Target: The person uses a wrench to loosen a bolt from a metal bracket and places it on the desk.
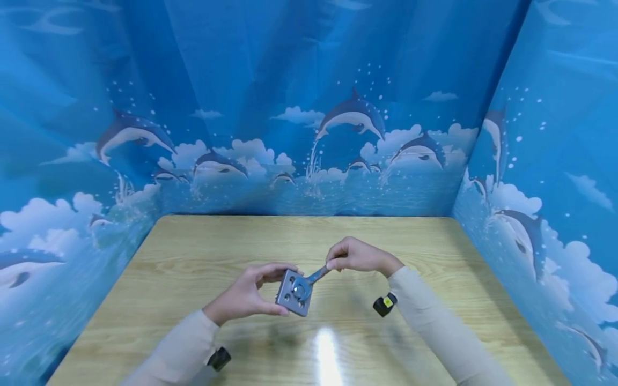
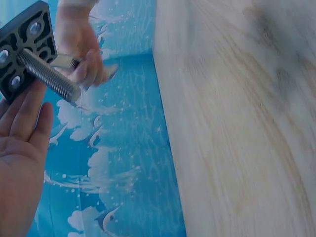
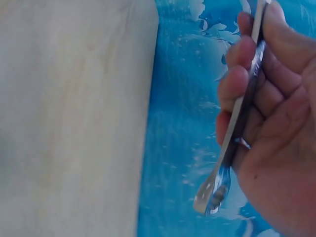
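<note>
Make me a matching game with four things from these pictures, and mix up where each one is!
Things:
1. Square grey metal plate
2. Blue dolphin-printed curtain
3. Long silver metal wrench
4. Threaded silver metal bolt

Places:
A. Pinched in the person's right grip
B. Sticking out from the plate
C. Held at its edges by the left grip
D. Hanging behind the pale wooden table

Right pairs: 1-C, 2-D, 3-A, 4-B

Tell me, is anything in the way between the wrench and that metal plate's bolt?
Nothing visible is. The right hand holds the wrench, its far end at the bolt head, while the left hand grips the metal plate.
</note>
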The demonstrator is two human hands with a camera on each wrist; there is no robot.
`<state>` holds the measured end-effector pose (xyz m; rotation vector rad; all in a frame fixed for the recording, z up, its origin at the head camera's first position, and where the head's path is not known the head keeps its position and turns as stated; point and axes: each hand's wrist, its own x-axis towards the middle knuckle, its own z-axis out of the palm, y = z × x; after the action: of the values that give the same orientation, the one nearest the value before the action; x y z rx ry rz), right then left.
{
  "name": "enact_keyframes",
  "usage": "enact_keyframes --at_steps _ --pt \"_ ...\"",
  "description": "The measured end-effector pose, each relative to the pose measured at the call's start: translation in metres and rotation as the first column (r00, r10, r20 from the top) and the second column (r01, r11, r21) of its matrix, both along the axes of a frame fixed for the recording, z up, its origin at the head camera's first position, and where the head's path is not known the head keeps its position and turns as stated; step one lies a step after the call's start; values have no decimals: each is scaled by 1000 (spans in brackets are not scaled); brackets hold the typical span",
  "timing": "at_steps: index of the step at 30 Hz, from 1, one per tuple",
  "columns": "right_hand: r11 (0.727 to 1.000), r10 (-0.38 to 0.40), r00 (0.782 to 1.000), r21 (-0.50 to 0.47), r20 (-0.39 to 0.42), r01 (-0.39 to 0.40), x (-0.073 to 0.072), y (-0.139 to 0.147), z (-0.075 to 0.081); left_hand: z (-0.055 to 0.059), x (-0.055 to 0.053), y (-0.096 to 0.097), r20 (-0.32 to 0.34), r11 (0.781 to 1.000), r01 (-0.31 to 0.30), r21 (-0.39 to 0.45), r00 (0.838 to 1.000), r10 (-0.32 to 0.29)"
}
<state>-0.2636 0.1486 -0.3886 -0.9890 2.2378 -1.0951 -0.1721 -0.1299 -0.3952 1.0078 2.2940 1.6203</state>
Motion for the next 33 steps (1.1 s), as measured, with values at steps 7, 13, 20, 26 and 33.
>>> enact_keyframes --at_steps 7,13,20,26,33 --pt "986 157 984 74 -80 -151 -12 -8 33 -3 -1 7 33 988 137 71 990 -140" --pt "984 159 983 97 -96 -150 -14 -9 39 5 2 7 78 986 137 91 987 -144" --pt "998 2 998 59 -70 2 -15 14 12 18 3 8 153 998 -66 5 986 64" --pt "946 -324 944 13 -55 325 -2 26 -21 10 -5 7 181 963 -269 -1 947 265" --pt "793 -591 800 -106 104 599 36 13 -45 -17 -20 11 84 882 -470 7 880 468"
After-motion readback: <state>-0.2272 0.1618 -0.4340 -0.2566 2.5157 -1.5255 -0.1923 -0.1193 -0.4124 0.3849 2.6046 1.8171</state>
